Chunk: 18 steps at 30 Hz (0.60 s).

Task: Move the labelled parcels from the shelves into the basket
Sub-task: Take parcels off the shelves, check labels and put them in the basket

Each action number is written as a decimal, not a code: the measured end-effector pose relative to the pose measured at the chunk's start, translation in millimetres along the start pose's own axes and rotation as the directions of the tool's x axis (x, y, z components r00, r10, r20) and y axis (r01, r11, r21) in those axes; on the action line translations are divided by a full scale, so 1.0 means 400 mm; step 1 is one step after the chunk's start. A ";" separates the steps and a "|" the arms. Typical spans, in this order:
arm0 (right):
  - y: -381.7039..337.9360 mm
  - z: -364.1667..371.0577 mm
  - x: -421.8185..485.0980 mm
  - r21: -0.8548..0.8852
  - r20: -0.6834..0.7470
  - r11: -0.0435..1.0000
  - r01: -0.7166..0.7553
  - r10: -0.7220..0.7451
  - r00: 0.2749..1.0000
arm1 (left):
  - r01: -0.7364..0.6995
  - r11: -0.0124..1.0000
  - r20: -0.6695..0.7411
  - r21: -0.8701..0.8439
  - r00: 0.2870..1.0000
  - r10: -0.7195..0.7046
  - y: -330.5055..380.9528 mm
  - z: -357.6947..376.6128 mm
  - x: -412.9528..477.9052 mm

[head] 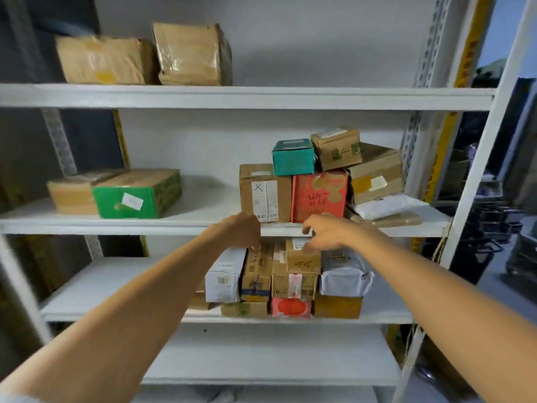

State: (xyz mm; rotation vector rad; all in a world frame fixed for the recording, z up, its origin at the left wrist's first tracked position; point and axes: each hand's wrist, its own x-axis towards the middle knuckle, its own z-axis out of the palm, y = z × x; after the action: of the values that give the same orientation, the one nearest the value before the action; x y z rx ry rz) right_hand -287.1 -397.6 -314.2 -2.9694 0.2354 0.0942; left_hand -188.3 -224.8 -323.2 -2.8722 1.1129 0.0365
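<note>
"While both bare arms reach into the white metal shelving [481,170], which parcel is being taken?" the desk editor asks.

"The small brown cardboard box with handwritten marks on its front [303,261], at the top of the stack on the lower shelf [87,312]," the photographer replies. "The right grip [328,231] has its fingers curled over the box's top edge, by the label. The left grip [241,231] sits on the tall brown carton with blue print [257,271] just beside it, next to the white carton with a barcode [223,274]. Its fingers are hidden behind the back of the hand, so I cannot tell whether it holds anything."

"And the step?"

"Picking, by my reading. The box sits in the stack, not yet lifted. The basket is out of shot."

"What does the next move call for?"

"Drawing the box forward from under the middle shelf [116,228] without dragging along the grey plastic mailer bag [345,271] just beside it. The left grip would do well to steady the neighbours. After that comes a turn toward the basket, wherever it stands."
</note>
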 end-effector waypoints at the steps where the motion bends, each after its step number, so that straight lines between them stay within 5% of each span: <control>1: 0.005 -0.011 0.007 0.008 -0.011 1.000 0.003 -0.003 1.000 | 0.008 1.000 -0.011 -0.004 1.000 -0.008 -0.007 -0.010 0.004; 12: 0.070 -0.169 0.115 0.002 -0.187 0.997 -0.076 0.075 0.979 | -0.066 0.992 -0.225 -0.109 0.974 0.040 -0.050 -0.129 0.168; 18: 0.075 -0.229 0.180 0.030 -0.227 0.996 -0.089 0.094 0.969 | -0.028 1.000 -0.247 -0.009 0.969 0.025 -0.090 -0.207 0.249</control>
State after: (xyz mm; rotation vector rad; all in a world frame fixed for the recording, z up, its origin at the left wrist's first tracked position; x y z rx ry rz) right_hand -216.5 -452.8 -234.0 -2.9462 0.3992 -0.2390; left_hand -90.5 -270.8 -243.3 -2.9333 1.1919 -0.3224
